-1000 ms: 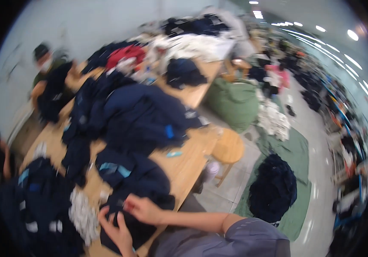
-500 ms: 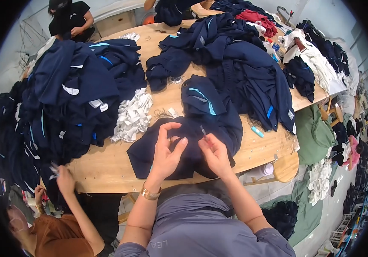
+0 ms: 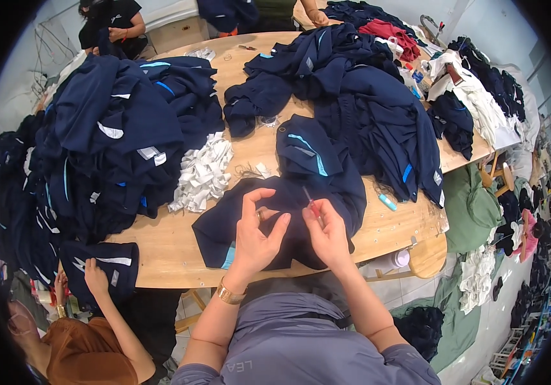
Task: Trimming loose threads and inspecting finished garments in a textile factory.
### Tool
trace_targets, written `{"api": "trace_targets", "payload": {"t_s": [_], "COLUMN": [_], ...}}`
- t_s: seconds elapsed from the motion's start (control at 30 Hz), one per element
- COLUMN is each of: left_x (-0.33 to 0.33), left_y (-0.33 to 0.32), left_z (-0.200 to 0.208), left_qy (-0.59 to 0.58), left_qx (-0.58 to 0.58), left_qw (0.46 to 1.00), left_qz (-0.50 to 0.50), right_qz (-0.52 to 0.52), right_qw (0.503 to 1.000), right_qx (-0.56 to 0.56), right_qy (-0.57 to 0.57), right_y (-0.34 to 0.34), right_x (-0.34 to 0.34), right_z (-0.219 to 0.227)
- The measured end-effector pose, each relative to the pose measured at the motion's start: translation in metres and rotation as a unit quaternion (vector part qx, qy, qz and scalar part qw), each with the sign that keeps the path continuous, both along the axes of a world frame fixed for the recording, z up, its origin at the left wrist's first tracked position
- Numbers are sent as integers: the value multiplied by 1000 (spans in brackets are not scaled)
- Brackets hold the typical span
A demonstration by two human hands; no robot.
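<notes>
My left hand (image 3: 259,234) is open above a navy garment (image 3: 217,218), its thumb and curved forefinger apart with nothing seen between them. To its right, my right hand (image 3: 328,234) pinches a slim pen-like tool (image 3: 310,197) with a reddish grip and a thin tip pointing up and away. The tool is slightly blurred, so its exact kind is unclear. Beneath both hands the garment lies spread near the table's front edge. Beyond it a folded navy piece (image 3: 301,147) shows a light-blue stripe.
Navy garments are heaped at the left (image 3: 89,135) and right (image 3: 371,109) on the wooden table (image 3: 166,256). Between them lies a pile of white labels (image 3: 201,170). A turquoise marker-like stick (image 3: 387,202) is at right. At lower left, a co-worker's hand (image 3: 95,276) works on a navy garment.
My left hand has turned a little, its thumb and forefinger staying apart. The tool in my right hand has shifted slightly. At lower left, a navy garment now lies under the co-worker's hand.
</notes>
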State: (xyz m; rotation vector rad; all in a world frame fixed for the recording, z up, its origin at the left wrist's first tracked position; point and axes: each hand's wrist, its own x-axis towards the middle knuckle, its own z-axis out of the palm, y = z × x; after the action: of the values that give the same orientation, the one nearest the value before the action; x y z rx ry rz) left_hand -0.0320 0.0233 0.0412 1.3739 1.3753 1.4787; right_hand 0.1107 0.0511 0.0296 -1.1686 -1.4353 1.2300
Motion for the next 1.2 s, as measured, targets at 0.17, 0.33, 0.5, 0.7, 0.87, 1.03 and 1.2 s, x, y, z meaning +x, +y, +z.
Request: {"api": "trace_targets", "payload": {"t_s": [0.17,0.33,0.5,0.7,0.87,1.03,1.2], "left_x": [5,11,16,18,14,16,20], "left_y": [-5,-2,-3,-7,-6,-4,-5], "left_z": [-4,-23,-23,-13,-28,-30,-28], "left_qy": [65,268,329,24,71,310,321], "left_qx": [29,241,279,48,89,282,289], "left_qw": [996,928,898,995,988,900,893], "left_qz": [47,91,90,86,101,118,129], "right_qz": [-27,-23,-50,-45,-24,-57,-71], "right_qw": [999,999,997,997,993,998,997], "right_qx": [21,-26,10,-17,-78,4,1], "right_qy": [-31,-33,-63,56,80,10,-16], "right_y": [-8,-13,-15,-11,-12,-14,-15], "right_x": [1,-2,-4,1,-2,-7,-7], "right_z": [3,9,4,-7,-1,-5,-5]}}
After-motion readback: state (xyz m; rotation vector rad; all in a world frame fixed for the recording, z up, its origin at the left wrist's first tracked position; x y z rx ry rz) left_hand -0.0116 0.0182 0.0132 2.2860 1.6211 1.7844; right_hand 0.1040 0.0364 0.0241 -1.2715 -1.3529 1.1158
